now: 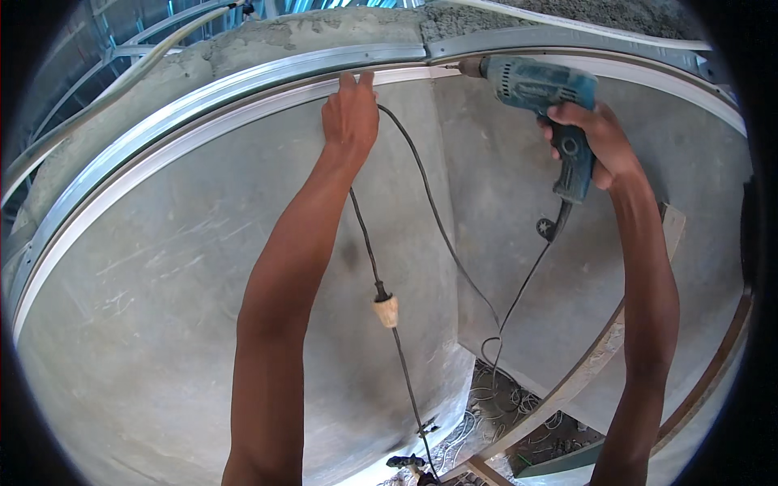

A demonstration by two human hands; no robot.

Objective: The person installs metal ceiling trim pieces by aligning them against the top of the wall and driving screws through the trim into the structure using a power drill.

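Note:
My right hand is wrapped round the handle of a teal corded power drill, held sideways near the top of the wall. Its chuck points left, and the tip meets the white trim strip close to the wall corner. Left of there, my left hand has its bent fingers gripping the same strip, thumb out of sight. A dark power cord runs from the drill, loops low, rises to my left wrist and passes behind it. Farther along, the cord hangs with a taped plug connection.
Above the strip curves a metal channel, with rough concrete behind it. Grey plastered walls meet at a corner. Below right stands a wooden ladder. Loose wires and debris litter the floor.

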